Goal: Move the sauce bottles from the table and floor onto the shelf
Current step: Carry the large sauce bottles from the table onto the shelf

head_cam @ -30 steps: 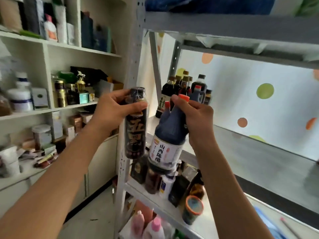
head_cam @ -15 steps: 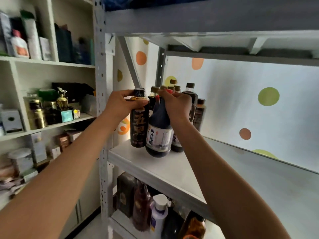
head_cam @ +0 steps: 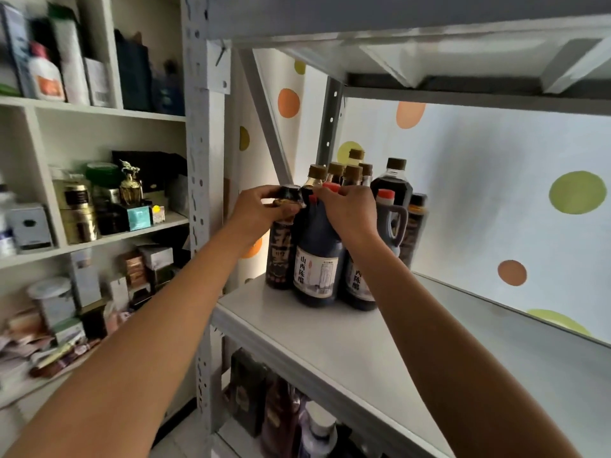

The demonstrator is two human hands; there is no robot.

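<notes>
A slim dark bottle with a black label (head_cam: 280, 259) stands at the left end of the white shelf board (head_cam: 334, 345); my left hand (head_cam: 261, 209) grips its cap. Beside it stands a dark vinegar bottle with a white label (head_cam: 315, 272), and my right hand (head_cam: 350, 209) holds it at the neck, hiding most of its red cap. Both bottles rest on the board. A second white-labelled vinegar bottle (head_cam: 358, 282) stands just right of them, partly behind my right wrist.
Several brown-capped sauce bottles (head_cam: 344, 173) and a handled jug with a red cap (head_cam: 391, 213) crowd the back left corner. The shelf board runs bare to the right. More bottles (head_cam: 281, 421) sit on the level below. A white cabinet (head_cam: 99, 239) full of jars stands left.
Both hands carried their bottles up and back from in front of the rack, then lowered them until they stand on the board by the other bottles. The camera moved closer.
</notes>
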